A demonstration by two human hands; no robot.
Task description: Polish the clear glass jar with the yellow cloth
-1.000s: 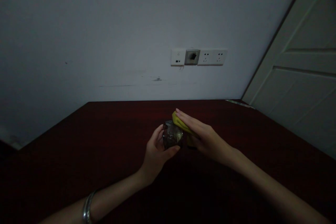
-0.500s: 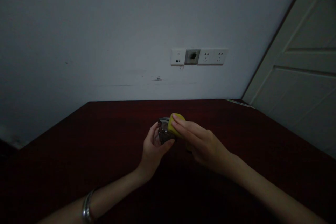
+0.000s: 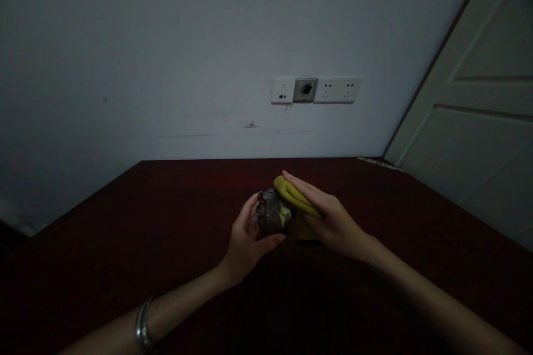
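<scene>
My left hand (image 3: pixel 250 238) is wrapped around a dark, see-through cup-like vessel (image 3: pixel 270 215), fingers behind it and thumb along its lower front. The vessel is tilted above the table, with a shiny surface; a pale yellowish patch shows on its right part. My right hand (image 3: pixel 328 219) grips a folded yellow cloth (image 3: pixel 293 194) between fingers and thumb. The cloth lies against or just beside the vessel's upper right edge; I cannot tell whether they touch. More yellow cloth hangs beneath the right hand, partly in shadow.
Both hands are over a dark red wooden table (image 3: pixel 187 194). Behind it rises a pale wall (image 3: pixel 187 55) with a row of sockets and switches (image 3: pixel 315 90). A white panelled door (image 3: pixel 478 116) stands at the right. The light is dim.
The cloth has shifted right and turned, baring more of the vessel's right part. My left hand and the vessel have moved slightly right.
</scene>
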